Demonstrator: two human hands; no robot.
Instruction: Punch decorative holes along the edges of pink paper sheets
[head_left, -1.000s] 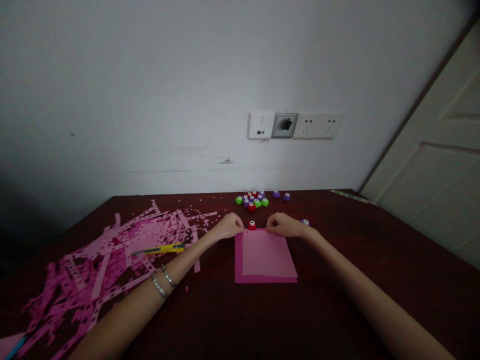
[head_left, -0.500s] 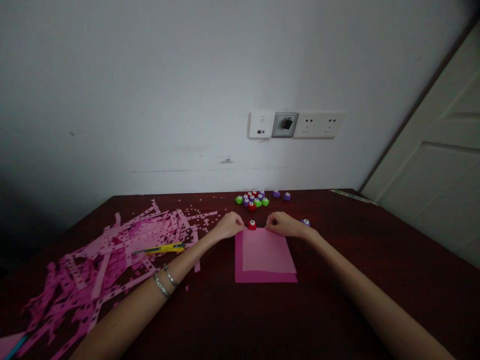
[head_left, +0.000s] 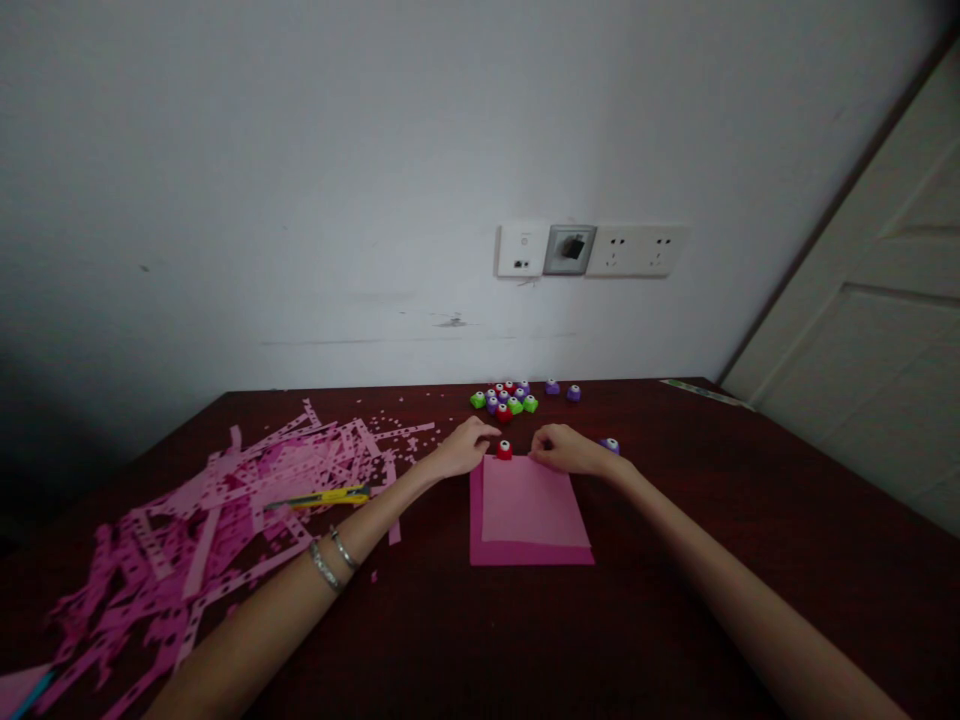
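Paper sheet, light pink [head_left: 534, 505], lies over a darker pink sheet [head_left: 476, 520] on the surface [head_left: 480, 640], offset so the darker one shows along the left and near edges. Main change: left hand [head_left: 461, 448] has let go of its pinch at the far left corner. Its fingers are now parted, index stretched out toward the red craft punch [head_left: 505, 451], no visible hold on anything; cannot tell if a fingertip still brushes the paper. Right hand [head_left: 564, 449] has stayed put, fingers bunched together, seemingly pinching the light sheet's far edge near the right corner.

Sheet's near edge sits a bit farther away than one second ago, so more of the darker layer shows below it. Far edge now meets the base of the red punch; whether it is inside the slot, cannot tell. Judgement: paper looks about lined up with the punch, right hand alone steadying it, left freed for the punch.

Rest unchanged: red, green and purple punches [head_left: 504, 412] clustered beyond, purple punch [head_left: 610, 445] near right wrist, yellow utility knife [head_left: 330, 497] on the heap of punched pink strips [head_left: 199, 555] to the left.
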